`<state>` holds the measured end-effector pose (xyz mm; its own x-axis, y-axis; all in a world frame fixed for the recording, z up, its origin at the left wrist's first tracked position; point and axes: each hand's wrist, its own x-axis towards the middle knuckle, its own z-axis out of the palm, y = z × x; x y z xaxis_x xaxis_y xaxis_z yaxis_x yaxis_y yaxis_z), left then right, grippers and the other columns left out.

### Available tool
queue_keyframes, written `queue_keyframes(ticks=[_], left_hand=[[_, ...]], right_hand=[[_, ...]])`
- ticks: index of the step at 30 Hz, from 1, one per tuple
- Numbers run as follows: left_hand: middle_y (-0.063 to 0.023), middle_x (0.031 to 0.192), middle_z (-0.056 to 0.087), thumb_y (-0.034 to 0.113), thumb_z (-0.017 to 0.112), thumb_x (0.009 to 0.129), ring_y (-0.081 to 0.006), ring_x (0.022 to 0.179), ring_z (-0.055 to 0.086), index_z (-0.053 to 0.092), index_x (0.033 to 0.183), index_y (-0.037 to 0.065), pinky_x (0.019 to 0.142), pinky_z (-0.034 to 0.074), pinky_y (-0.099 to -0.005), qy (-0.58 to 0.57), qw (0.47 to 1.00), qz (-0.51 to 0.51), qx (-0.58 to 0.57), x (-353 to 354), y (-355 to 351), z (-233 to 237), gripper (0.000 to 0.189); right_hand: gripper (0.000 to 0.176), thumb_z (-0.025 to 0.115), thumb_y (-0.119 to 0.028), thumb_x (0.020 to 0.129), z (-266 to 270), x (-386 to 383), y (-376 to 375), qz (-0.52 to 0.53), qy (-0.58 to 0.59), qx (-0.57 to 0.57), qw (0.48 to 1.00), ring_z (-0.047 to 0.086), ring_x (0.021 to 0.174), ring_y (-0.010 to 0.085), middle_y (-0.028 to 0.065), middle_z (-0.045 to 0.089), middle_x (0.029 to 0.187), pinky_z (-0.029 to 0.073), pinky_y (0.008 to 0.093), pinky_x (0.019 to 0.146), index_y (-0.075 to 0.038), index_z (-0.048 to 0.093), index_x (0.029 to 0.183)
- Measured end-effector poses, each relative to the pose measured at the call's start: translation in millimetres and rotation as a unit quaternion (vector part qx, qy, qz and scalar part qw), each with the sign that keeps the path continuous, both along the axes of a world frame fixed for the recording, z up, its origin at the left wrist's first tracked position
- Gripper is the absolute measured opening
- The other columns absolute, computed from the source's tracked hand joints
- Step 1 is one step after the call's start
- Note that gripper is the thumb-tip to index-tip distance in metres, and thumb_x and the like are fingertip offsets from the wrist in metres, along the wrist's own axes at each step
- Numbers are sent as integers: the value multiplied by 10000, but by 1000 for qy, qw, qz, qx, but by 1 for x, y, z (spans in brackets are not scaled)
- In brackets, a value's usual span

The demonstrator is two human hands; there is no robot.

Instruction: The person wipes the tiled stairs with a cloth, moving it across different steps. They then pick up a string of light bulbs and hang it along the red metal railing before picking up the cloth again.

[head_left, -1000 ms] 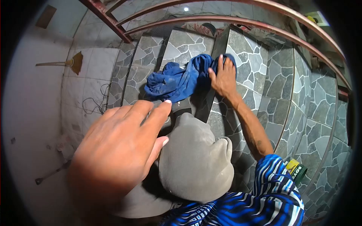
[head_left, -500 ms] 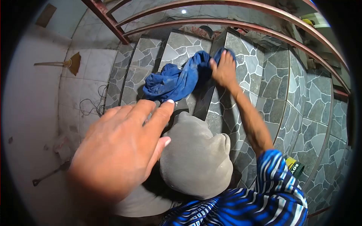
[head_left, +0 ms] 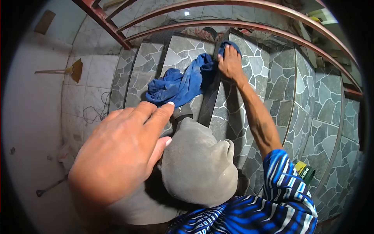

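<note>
My right hand (head_left: 232,65) presses a bunched end of a blue cloth (head_left: 177,87) onto the stone-patterned step (head_left: 249,58), near the step's far end. The rest of the cloth lies crumpled across the lower step to the left and looks dusty. My left hand (head_left: 117,148) is large and close to the camera, its back toward me. Its fingers stretch forward, thumb apart, and I see nothing in it. Below it, my knee in grey trousers (head_left: 196,163) is bent over the steps.
Red metal railings (head_left: 218,27) curve across the far side. A broom (head_left: 72,71) and a thin cable (head_left: 95,113) are at the left by the wall. A dark green and yellow can (head_left: 305,173) stands at the right, behind my sleeve.
My right hand has slid slightly farther away along the step with the cloth end under it. My left hand keeps nearly the same pose, and the view has shifted a little.
</note>
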<state>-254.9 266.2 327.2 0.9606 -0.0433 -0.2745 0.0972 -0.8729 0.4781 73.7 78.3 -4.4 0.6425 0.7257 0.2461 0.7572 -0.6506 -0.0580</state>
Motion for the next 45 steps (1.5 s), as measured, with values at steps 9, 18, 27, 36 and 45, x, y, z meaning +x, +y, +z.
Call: queue_keyframes(ticks=[9,18,27,36,45], left_hand=[[-150,1191,618,130,732,853,-348,1011,616,529,1369,45,876,487,-416,13,1000,-25,2,18,-4,0,561],[-145,1165,618,155,714,876,-358,982,611,533,1368,60,871,488,-414,-2,1000,4,4,0,2,-4,533],[-146,1161,621,149,718,874,-360,985,612,539,1359,62,871,485,-421,15,1000,8,8,-2,0,-2,524],[-152,1189,623,130,719,870,-363,1014,614,537,1370,50,886,485,-413,32,999,2,4,6,-1,-2,538],[-168,1155,623,120,698,887,-365,992,614,531,1363,31,869,484,-419,5,1000,27,-8,-11,6,-3,512]], right_hand=[[684,592,-173,798,12,-108,-47,70,33,28,997,448,1276,484,374,449,1382,346,535,1090,185,433,1360],[689,588,-278,806,-12,35,9,16,-42,3,999,526,1165,420,302,538,1265,442,491,977,153,481,1334],[698,567,-150,759,11,-137,-52,59,52,26,997,442,1282,500,387,448,1366,349,541,1091,219,428,1335],[707,546,-346,864,-32,68,14,15,-59,-4,998,482,1246,442,314,478,1368,388,528,1053,110,442,1394],[671,520,-251,831,-24,3,-1,-27,-63,34,997,520,1163,472,354,508,1315,419,526,1001,169,454,1350]])
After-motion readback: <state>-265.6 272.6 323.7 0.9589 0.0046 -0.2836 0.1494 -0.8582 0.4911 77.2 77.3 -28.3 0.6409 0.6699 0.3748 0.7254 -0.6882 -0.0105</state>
